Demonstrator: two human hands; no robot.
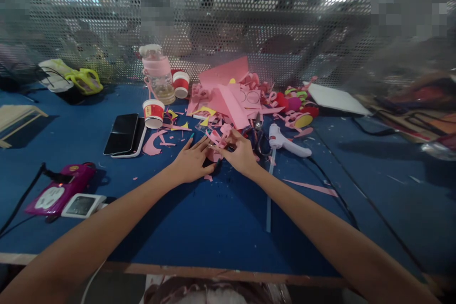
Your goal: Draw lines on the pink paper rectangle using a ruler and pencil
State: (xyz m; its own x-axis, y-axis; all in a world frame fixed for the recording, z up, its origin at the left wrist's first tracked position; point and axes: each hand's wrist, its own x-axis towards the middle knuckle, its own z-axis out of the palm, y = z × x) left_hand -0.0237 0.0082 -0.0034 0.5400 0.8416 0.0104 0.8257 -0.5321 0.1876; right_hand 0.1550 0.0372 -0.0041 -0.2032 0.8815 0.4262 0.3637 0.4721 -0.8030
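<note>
Both my hands meet at the middle of the blue table [221, 218]. My left hand [192, 159] lies flat on the table with fingers spread, its fingertips touching pink foam scraps [215, 138]. My right hand [240, 152] pinches a small pink foam piece [225, 129] between thumb and fingers, right beside the left hand. Behind them lies a heap of pink foam sheets [228, 90] and curled pink strips. A white glue gun [285, 141] rests just right of my right hand, with scissors [258, 126] between.
Two stacked phones [125, 134] and red-and-white paper cups [154, 113] sit at left, with a pink bottle [158, 73] behind. A magenta device [59, 192] and small screen [82, 205] lie near the front left. A perforated metal screen [249, 19] backs the table. A white board [337, 99] is at right.
</note>
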